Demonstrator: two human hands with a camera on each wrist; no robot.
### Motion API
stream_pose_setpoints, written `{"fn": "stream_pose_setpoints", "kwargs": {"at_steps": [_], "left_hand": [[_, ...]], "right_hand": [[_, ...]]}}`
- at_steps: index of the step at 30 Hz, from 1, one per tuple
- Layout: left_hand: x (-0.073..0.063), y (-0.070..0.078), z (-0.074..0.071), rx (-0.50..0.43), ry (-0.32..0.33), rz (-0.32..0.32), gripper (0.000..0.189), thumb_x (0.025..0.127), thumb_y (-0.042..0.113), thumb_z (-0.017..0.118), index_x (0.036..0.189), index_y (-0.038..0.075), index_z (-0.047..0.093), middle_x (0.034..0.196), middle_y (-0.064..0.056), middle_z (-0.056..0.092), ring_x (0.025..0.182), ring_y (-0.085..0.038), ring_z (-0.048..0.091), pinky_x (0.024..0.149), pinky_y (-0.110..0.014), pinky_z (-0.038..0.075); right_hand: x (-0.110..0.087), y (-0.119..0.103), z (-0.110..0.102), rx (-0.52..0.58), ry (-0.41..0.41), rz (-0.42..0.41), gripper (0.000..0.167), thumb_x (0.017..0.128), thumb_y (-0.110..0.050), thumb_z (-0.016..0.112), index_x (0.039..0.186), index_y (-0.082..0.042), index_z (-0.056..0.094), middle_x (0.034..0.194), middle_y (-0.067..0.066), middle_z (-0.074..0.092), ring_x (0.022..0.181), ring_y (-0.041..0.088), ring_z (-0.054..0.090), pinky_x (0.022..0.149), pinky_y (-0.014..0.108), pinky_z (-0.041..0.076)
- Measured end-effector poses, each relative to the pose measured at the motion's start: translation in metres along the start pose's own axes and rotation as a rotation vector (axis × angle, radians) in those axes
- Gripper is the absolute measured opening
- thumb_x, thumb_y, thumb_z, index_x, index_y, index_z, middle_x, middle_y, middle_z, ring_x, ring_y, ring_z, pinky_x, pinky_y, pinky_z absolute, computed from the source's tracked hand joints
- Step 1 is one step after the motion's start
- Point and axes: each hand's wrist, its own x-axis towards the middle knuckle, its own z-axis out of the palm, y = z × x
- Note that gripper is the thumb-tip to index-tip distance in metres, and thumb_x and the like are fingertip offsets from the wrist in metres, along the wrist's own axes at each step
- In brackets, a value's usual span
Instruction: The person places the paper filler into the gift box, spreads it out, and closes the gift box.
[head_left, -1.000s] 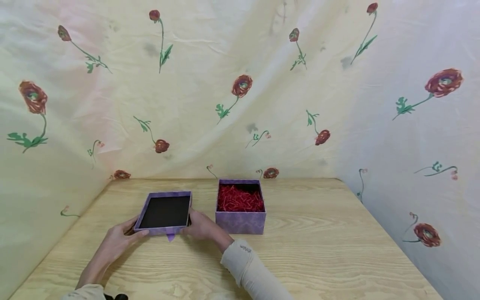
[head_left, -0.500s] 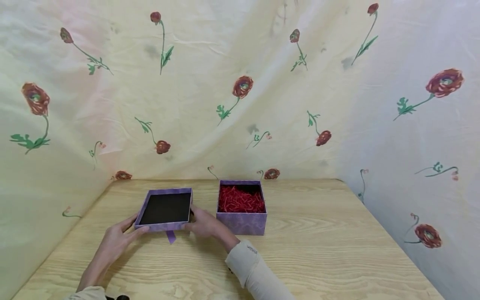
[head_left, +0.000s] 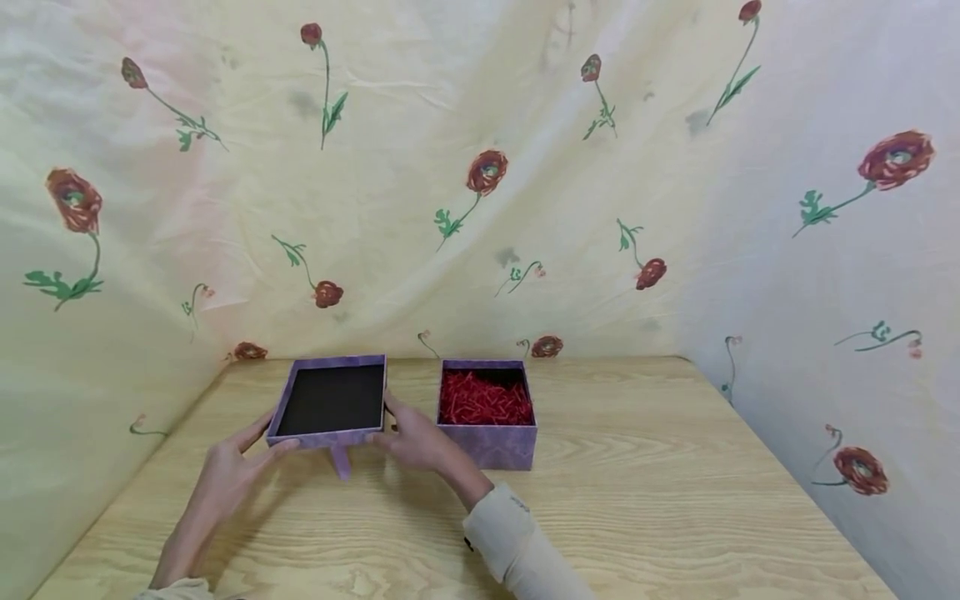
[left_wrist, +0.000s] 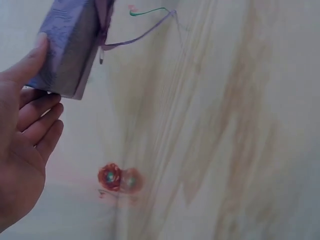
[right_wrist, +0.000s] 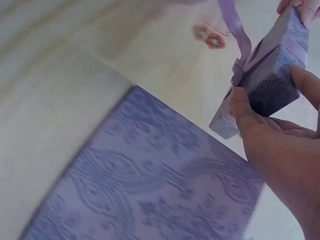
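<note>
A shallow purple box lid point(head_left: 333, 398) with a black inside is held between both hands, its hollow side up, raised over the table. My left hand point(head_left: 227, 473) grips its near left corner, thumb on the outer side and fingers beneath, as the left wrist view shows. At the near right corner my right hand point(head_left: 416, 437) pinches the lid's edge. A purple ribbon point(right_wrist: 237, 30) tied around the lid dangles below it. Right of the lid stands the patterned purple box point(head_left: 487, 447), filled with red shredded paper point(head_left: 483, 398), close behind my right wrist.
The wooden table point(head_left: 637, 500) bears the box near its back edge. A cream cloth with red flowers point(head_left: 390, 167) hangs behind the table and along both sides.
Both hands have lifted the lid higher and slightly away from me, so more ribbon hangs down beneath it. The box with the shredded paper stays in its place.
</note>
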Motion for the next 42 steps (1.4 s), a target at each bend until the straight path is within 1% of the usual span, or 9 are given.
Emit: {"fn": "stream_pose_setpoints", "kwargs": {"at_steps": [9, 16, 18, 21, 23, 27, 32, 37, 42], "left_hand": [[0.003, 0.017, 0.002, -0.047, 0.061, 0.029, 0.069, 0.098, 0.028, 0.075, 0.157, 0.010, 0.045, 0.149, -0.026, 0.048, 0.131, -0.049, 0.050, 0.089, -0.046, 0.051], [0.010, 0.036, 0.009, -0.124, 0.069, 0.041, 0.069, 0.097, 0.028, 0.077, 0.157, 0.014, 0.046, 0.153, -0.023, 0.044, 0.139, -0.050, 0.041, 0.104, -0.068, 0.040], [0.011, 0.041, 0.012, -0.125, 0.076, 0.044, 0.069, 0.097, 0.029, 0.077, 0.157, 0.014, 0.047, 0.153, -0.023, 0.044, 0.139, -0.049, 0.041, 0.104, -0.060, 0.045], [0.013, 0.050, 0.018, -0.116, 0.100, 0.064, 0.067, 0.096, 0.029, 0.078, 0.154, 0.011, 0.050, 0.151, -0.023, 0.047, 0.138, -0.046, 0.045, 0.095, -0.030, 0.049], [0.014, 0.055, 0.023, -0.118, 0.115, 0.084, 0.066, 0.095, 0.029, 0.079, 0.153, 0.009, 0.052, 0.149, -0.023, 0.049, 0.136, -0.044, 0.047, 0.085, -0.014, 0.042], [0.019, 0.065, 0.035, -0.138, 0.144, 0.128, 0.065, 0.094, 0.028, 0.081, 0.149, 0.007, 0.056, 0.146, -0.021, 0.053, 0.133, -0.038, 0.052, 0.086, -0.004, 0.037], [0.024, 0.075, 0.047, -0.146, 0.145, 0.151, 0.064, 0.094, 0.028, 0.081, 0.150, 0.010, 0.056, 0.146, -0.016, 0.055, 0.122, -0.030, 0.059, 0.089, -0.014, 0.043], [0.028, 0.086, 0.057, -0.182, 0.115, 0.161, 0.064, 0.093, 0.029, 0.081, 0.150, 0.011, 0.056, 0.145, -0.016, 0.055, 0.128, -0.036, 0.058, 0.102, -0.049, 0.048], [0.032, 0.096, 0.067, -0.213, 0.092, 0.190, 0.064, 0.093, 0.026, 0.082, 0.150, 0.010, 0.056, 0.146, -0.016, 0.054, 0.132, -0.035, 0.055, 0.099, -0.041, 0.050]], "right_hand": [[-0.012, -0.013, -0.021, 0.002, 0.014, -0.042, 0.082, 0.105, -0.027, 0.065, 0.166, -0.007, 0.013, 0.156, 0.018, 0.045, 0.133, 0.035, 0.055, 0.099, 0.037, 0.054], [-0.024, -0.015, -0.042, -0.042, 0.041, -0.027, 0.081, 0.105, -0.030, 0.066, 0.165, -0.005, 0.017, 0.148, 0.020, 0.054, 0.130, 0.033, 0.058, 0.093, 0.032, 0.054], [-0.027, -0.015, -0.049, -0.041, 0.043, -0.026, 0.081, 0.105, -0.030, 0.066, 0.165, -0.005, 0.018, 0.153, 0.020, 0.048, 0.132, 0.034, 0.057, 0.096, 0.034, 0.054], [-0.034, -0.016, -0.060, -0.049, 0.052, -0.021, 0.078, 0.105, -0.030, 0.065, 0.165, -0.005, 0.021, 0.116, 0.021, 0.066, 0.126, 0.031, 0.061, 0.086, 0.031, 0.054], [-0.039, -0.016, -0.068, -0.044, 0.057, -0.014, 0.077, 0.105, -0.029, 0.065, 0.165, -0.007, 0.021, 0.087, 0.012, 0.064, 0.097, 0.024, 0.069, 0.071, 0.029, 0.052], [-0.048, -0.014, -0.082, -0.045, 0.061, -0.015, 0.076, 0.106, -0.029, 0.064, 0.165, -0.007, 0.021, 0.059, -0.004, 0.040, 0.048, 0.011, 0.038, 0.051, 0.026, 0.037], [-0.059, -0.010, -0.096, -0.046, 0.074, -0.034, 0.077, 0.106, -0.029, 0.063, 0.165, -0.007, 0.020, 0.050, -0.007, 0.032, 0.039, 0.010, 0.027, 0.045, 0.027, 0.033], [-0.070, -0.007, -0.108, -0.052, 0.095, -0.039, 0.077, 0.107, -0.028, 0.062, 0.165, -0.007, 0.017, 0.051, -0.007, 0.031, 0.040, 0.011, 0.027, 0.046, 0.027, 0.033], [-0.078, -0.002, -0.118, -0.088, 0.129, -0.066, 0.076, 0.107, -0.024, 0.062, 0.164, -0.003, 0.017, 0.063, -0.002, 0.047, 0.042, 0.010, 0.028, 0.057, 0.029, 0.039]]}}
